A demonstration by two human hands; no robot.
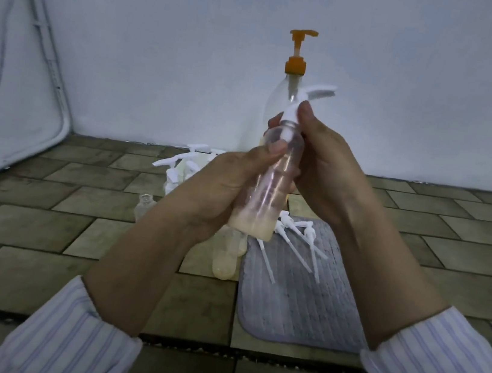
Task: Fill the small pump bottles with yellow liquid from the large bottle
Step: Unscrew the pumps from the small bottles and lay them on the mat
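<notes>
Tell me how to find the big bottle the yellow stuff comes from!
Look at the pale wall at the back, where it meets the tiled floor. The large bottle stands there, just behind the raised hands. It is much taller than the small pump bottles clustered on the floor, and it alone has an orange pump; theirs are white.

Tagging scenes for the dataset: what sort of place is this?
Likely an improvised floor workspace indoors, not a bench: tiled floor, plain white wall, and a grey mat holding loose pump heads. The large bottle stands against the wall.
</notes>
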